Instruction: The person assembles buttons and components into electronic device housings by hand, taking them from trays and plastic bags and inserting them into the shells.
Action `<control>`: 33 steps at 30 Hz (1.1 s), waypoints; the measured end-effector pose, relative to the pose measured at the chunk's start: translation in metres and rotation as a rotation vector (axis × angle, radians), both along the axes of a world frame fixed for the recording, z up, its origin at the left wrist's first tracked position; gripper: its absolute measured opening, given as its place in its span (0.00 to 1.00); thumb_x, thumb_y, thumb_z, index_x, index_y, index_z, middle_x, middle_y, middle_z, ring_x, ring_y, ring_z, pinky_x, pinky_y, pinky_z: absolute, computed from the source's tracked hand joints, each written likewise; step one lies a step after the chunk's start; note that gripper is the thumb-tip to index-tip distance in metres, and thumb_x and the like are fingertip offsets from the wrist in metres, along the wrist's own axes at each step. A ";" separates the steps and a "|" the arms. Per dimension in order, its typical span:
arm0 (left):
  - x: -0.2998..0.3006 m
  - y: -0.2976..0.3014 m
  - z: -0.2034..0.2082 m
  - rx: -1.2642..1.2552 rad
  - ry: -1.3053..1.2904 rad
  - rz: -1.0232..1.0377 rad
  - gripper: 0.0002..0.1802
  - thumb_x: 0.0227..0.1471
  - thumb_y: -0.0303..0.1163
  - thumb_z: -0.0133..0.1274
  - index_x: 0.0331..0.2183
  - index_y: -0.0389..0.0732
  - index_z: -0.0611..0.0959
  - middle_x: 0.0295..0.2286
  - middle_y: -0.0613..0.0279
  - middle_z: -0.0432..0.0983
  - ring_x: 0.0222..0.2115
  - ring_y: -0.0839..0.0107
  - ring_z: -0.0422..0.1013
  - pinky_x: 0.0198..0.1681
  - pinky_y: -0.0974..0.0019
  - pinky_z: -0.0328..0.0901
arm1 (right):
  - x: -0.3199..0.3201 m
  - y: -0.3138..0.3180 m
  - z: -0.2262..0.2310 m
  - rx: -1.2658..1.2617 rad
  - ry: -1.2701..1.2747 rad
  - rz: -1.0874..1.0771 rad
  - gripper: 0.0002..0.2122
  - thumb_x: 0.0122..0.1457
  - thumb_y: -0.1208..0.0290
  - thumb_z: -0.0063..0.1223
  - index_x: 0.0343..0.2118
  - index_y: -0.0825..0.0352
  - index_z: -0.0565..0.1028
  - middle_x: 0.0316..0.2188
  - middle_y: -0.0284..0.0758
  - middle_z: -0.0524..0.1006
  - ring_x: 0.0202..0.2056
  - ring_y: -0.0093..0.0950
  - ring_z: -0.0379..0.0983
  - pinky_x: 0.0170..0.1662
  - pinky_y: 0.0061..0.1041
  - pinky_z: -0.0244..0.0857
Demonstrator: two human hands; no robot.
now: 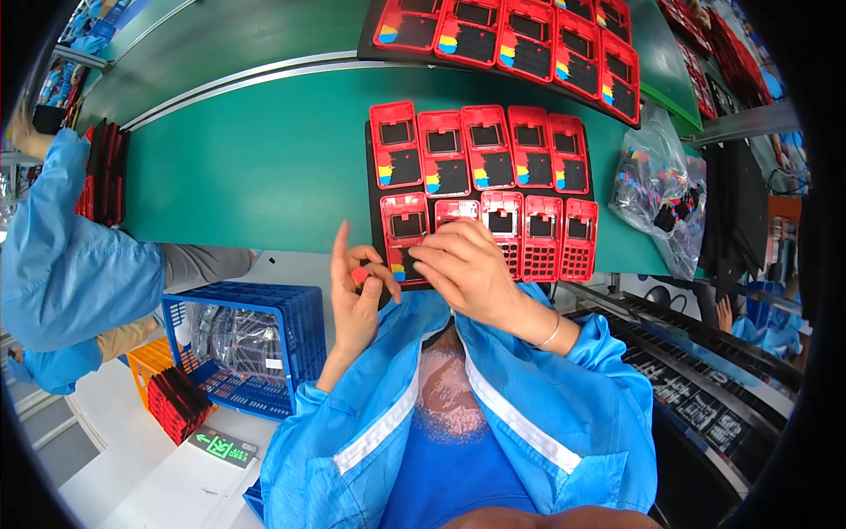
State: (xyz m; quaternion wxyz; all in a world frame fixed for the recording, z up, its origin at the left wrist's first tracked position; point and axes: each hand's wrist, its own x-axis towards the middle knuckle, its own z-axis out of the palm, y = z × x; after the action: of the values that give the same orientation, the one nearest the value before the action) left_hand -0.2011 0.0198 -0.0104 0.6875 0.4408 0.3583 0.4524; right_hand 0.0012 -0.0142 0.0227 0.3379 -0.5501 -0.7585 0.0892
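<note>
My left hand (356, 295) is beside the near left corner of a black tray (374, 207). Its index finger points up while the other fingers curl round a small red piece (359, 275). My right hand (471, 271) is over the near row, its fingers bent together and pointing left. It covers most of a red handset casing (456, 209); whatever its fingertips pinch is hidden. Left of it lies another red casing (405, 227) with a black, yellow and blue lower part. Three casings to the right, including this end one (578, 238), show rows of keypad holes.
Behind the tray stands another tray of red casings (529, 40). A clear bag of small coloured parts (661, 189) lies right on the green table (238, 167). Blue crate (304, 344) and red panels (176, 406) are lower left. A co-worker's blue sleeve (79, 256) is at left.
</note>
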 end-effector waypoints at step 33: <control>0.024 -0.012 -0.051 1.510 1.010 -0.213 0.36 0.57 0.50 0.59 0.59 0.38 0.75 0.61 0.54 0.70 0.64 0.56 0.63 0.68 0.29 0.46 | 0.050 -0.027 -0.021 0.051 0.141 -0.041 0.14 0.53 0.76 0.61 0.43 0.66 0.83 0.40 0.34 0.81 0.43 0.34 0.77 0.52 0.35 0.68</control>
State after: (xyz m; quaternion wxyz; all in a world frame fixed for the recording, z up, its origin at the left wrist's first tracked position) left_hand -0.1774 0.0074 -0.0609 0.0164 0.9495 0.1830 0.2542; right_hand 0.0515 -0.0416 0.0014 0.4061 -0.5491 -0.7235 0.1013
